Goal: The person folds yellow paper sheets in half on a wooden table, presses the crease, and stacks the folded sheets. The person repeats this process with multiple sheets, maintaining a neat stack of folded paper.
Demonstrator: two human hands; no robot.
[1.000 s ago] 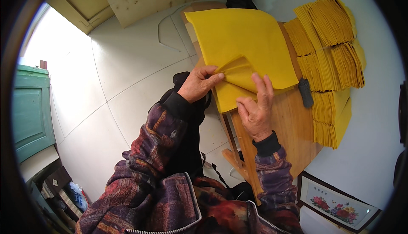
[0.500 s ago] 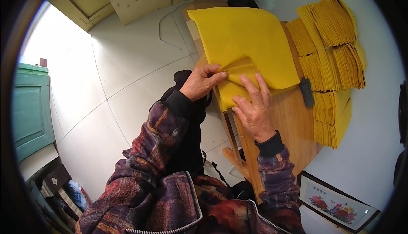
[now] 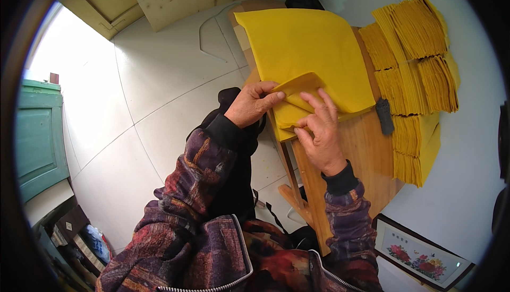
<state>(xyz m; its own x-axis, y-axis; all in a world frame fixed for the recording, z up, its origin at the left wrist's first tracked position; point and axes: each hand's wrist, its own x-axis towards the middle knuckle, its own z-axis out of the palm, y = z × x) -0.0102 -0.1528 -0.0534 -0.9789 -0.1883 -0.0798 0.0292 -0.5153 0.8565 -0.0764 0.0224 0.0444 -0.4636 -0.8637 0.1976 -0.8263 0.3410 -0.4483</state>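
A broad yellow stack of thin sheets (image 3: 313, 42), paper or cloth, lies over the wooden table and hangs slightly past its left edge. At its near left corner a thin yellow sheet (image 3: 303, 84) is bent back in a raised fold. My left hand (image 3: 251, 103) pinches the left edge of that sheet between thumb and forefinger. To its right, my right hand (image 3: 322, 135) has thumb and forefinger closed on the near edge of the yellow sheet, while its other fingers stick up above the fold. How many layers each hand holds is hidden.
Folded yellow bundles (image 3: 417, 32) stand in rows at the table's right side. A dark grey cloth-like piece (image 3: 384, 116) lies beside them on the wooden table (image 3: 356, 159). A framed flower picture (image 3: 419, 252) is at lower right, a green cabinet (image 3: 40, 138) at far left.
My right hand's forefinger and thumb have come together on the near edge of the sheet. The raised fold has tipped slightly toward me; my left hand stays in place.
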